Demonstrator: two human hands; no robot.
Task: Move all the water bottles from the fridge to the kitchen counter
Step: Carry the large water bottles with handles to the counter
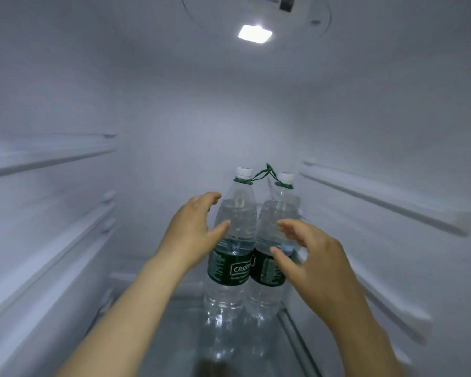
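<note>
Two clear water bottles with white caps and dark green labels stand upright side by side on a glass shelf inside the fridge. A green strap joins their necks. The left bottle has my left hand just to its left, fingers spread, thumb close to its side. Beside the right bottle, my right hand hovers open in front of and to the right of it, partly covering its label. Neither hand grips a bottle.
The fridge walls are white, with shelf rails on the left wall and on the right wall. A lit lamp shines in the ceiling. The kitchen counter is out of view.
</note>
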